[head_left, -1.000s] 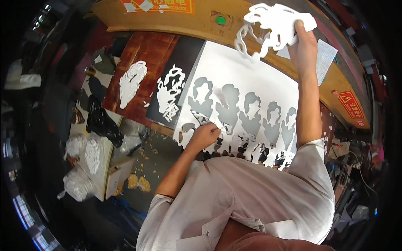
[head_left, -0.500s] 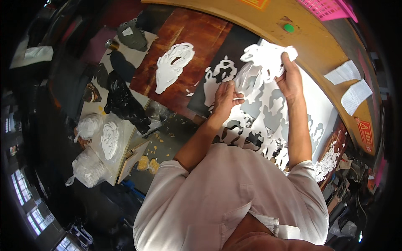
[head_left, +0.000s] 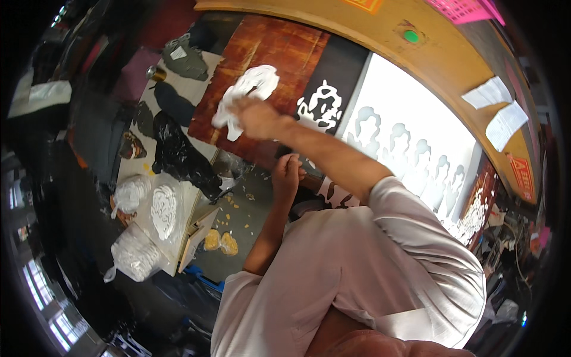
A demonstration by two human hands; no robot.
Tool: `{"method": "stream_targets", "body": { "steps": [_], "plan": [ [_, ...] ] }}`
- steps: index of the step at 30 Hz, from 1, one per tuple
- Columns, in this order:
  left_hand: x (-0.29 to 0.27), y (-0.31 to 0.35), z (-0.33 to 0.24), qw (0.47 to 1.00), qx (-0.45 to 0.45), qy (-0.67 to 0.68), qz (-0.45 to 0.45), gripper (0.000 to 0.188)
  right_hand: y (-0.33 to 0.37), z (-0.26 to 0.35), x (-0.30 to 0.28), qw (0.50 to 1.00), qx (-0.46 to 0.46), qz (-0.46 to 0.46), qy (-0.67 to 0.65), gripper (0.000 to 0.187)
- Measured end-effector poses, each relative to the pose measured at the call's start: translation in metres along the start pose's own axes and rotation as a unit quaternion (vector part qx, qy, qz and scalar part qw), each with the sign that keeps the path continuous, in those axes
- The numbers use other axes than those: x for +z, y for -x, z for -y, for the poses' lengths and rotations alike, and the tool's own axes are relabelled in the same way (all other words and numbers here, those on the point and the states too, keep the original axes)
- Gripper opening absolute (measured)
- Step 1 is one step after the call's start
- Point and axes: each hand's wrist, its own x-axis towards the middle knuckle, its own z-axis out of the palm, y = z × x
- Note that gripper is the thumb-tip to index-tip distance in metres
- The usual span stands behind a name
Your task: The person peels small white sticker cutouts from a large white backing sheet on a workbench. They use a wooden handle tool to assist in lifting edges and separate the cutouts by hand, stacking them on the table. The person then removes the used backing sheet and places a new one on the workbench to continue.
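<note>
My right hand (head_left: 257,119), smeared by motion, is closed on a white cut-out piece (head_left: 223,114) over the red-brown board. The piece overlaps a stack of looped white cut-outs (head_left: 262,78), and my fingertips are partly hidden. Lower down, near my body, my left hand (head_left: 288,171) is curled closed; what it holds, if anything, does not show. To its right, part of a white sheet with cut-out holes (head_left: 340,193) shows beneath my right arm. Other looped white shapes (head_left: 321,106) lie on the black strip beside the board (head_left: 285,38).
A bright white surface (head_left: 410,89) with grey silhouettes lies right, below a yellow machine beam (head_left: 333,16) with a green button (head_left: 411,36). Left, a side table holds a black plastic bag (head_left: 178,152), a can (head_left: 156,73) and bagged white pieces (head_left: 135,253). White scraps (head_left: 476,205) lie far right.
My right hand has swung left from the white surface to the board with the cut-out piece. My left hand has dropped toward my body. Most of the holed sheet has left the white surface.
</note>
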Motion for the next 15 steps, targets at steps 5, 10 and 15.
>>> {"method": "stream_targets", "body": {
  "steps": [5,10,15],
  "plan": [
    [-0.003,-0.013,0.004,0.956,0.185,-0.226,-0.023,0.024,0.077,-0.024,0.029,0.987,0.027,-0.110,-0.111,0.039],
    [0.049,-0.053,-0.017,0.829,0.191,-0.521,-0.077,0.058,0.194,-0.091,-0.060,0.876,0.364,-0.156,-0.275,0.027],
    [0.070,-0.076,-0.018,0.814,0.143,-0.556,-0.090,0.067,0.297,-0.094,-0.101,0.789,0.478,-0.251,-0.295,0.027]
  ]
}}
